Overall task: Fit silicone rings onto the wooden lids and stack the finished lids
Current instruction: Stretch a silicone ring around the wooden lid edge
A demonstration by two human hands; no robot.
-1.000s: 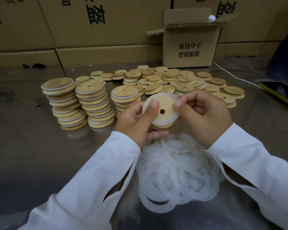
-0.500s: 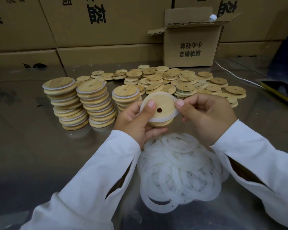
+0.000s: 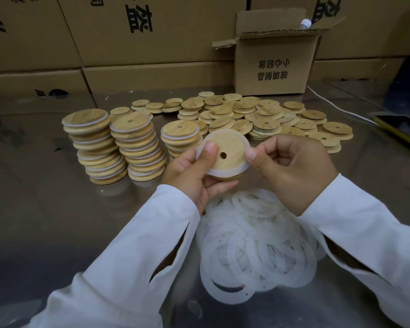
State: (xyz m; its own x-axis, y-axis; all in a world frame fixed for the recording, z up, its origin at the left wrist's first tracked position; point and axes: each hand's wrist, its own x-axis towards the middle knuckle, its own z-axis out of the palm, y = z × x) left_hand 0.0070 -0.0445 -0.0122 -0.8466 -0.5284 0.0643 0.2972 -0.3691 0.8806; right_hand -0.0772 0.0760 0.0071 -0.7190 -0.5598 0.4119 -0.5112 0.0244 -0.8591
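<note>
A: Lid [image 3: 225, 155] up off the tabletop [image 3: 57, 221], between both hands, face tilted toward the camera. Left hand [image 3: 192, 171] cradles it, thumb on top. Right hand [image 3: 291, 166] pinches its right edge. Ring [image 3: 220, 172] looks seated round the rim.

B: Where next?

A: Likely the shortest stack [image 3: 180, 138], just beyond and left of the left hand, which is the nearer one. Round disc, no long axis to mind.

B: Surface, room?

A: Shiny tabletop. Loose rings [image 3: 256, 245] heaped below the wrists, bare lids [image 3: 258, 114] behind, cardboard boxes [image 3: 272, 65] along the back.
</note>
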